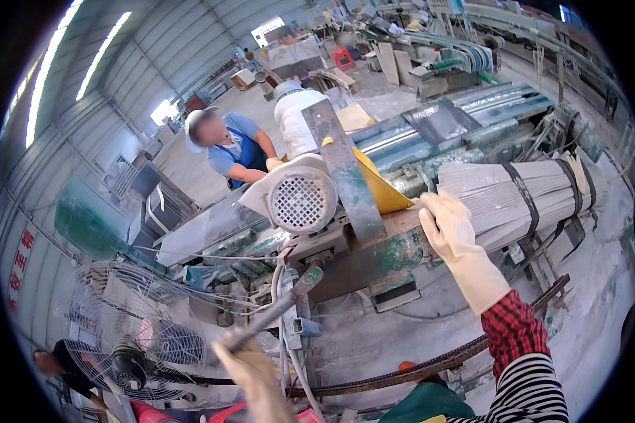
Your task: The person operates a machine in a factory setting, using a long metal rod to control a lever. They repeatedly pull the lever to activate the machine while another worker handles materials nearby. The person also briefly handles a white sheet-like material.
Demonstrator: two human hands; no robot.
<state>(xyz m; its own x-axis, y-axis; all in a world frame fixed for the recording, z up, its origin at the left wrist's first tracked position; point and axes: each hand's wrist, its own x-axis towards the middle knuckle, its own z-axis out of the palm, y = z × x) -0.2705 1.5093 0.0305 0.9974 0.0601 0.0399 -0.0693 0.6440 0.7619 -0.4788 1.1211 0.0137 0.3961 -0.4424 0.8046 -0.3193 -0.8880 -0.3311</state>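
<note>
My left hand (250, 374), in a cream rubber glove and blurred, is closed round the lower end of a metal lever (279, 310). The lever slants up to the machine under a motor with a white grille cover (303, 201). My right hand (453, 229), gloved alike, is at the near edge of the machine's metal beam (374, 257), its fingers bent but apart, with no held thing visible. Just right of it lies a strapped bundle of thin pale strips (494, 197). Yellow sheeting (381, 187) hangs behind an upright metal plate (342, 169).
A co-worker in a blue apron (236, 148) stands across the machine, one gloved hand near the motor. A caged fan (134, 345) stands at lower left, with another person (70, 370) beside it. A curved dark rail (416, 370) crosses below my hands. Cables (282, 338) hang near the lever.
</note>
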